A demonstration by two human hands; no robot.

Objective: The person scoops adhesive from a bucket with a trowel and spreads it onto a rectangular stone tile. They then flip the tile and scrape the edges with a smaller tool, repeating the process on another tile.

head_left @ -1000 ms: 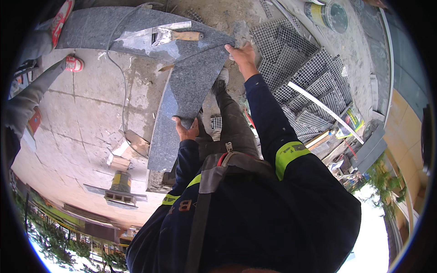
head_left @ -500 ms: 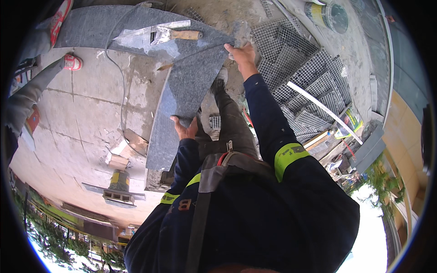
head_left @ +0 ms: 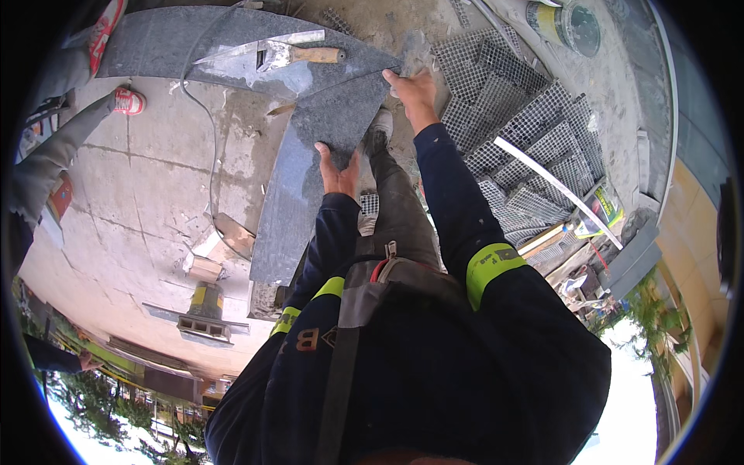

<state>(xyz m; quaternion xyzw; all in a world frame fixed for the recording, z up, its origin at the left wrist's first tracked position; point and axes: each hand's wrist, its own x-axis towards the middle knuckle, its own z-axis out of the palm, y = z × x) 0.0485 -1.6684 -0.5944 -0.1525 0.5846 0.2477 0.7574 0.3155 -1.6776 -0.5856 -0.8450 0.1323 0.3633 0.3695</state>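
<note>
A grey speckled stone slab (head_left: 290, 213) tapers toward the top, its far end against a long curved slab of similar stone (head_left: 155, 43). My right hand (head_left: 412, 93) grips the tapered slab's far right corner, thumb on top. My left hand (head_left: 337, 172) holds the same slab's right edge lower down, thumb on top and fingers partly hidden. A trowel with a wooden handle (head_left: 314, 56) lies on the curved slab beside a metal straightedge. A small wooden-handled tool (head_left: 280, 109) pokes out left of the tapered slab. My legs show beside and below it.
Grey mesh-pattern sheets (head_left: 511, 116) are piled at right with a white strip (head_left: 558, 191) across them. A bucket (head_left: 562, 27) stands top right. A cable (head_left: 211, 151) crosses the floor (head_left: 155, 178). Another person's legs (head_left: 58, 163) are at left, a hand (head_left: 87, 360) at lower left. Boards (head_left: 232, 239) lie lower left.
My left hand has moved up and right along the slab's edge, toward my right hand, which stays at the corner. Another person's arm and hand have appeared at lower left.
</note>
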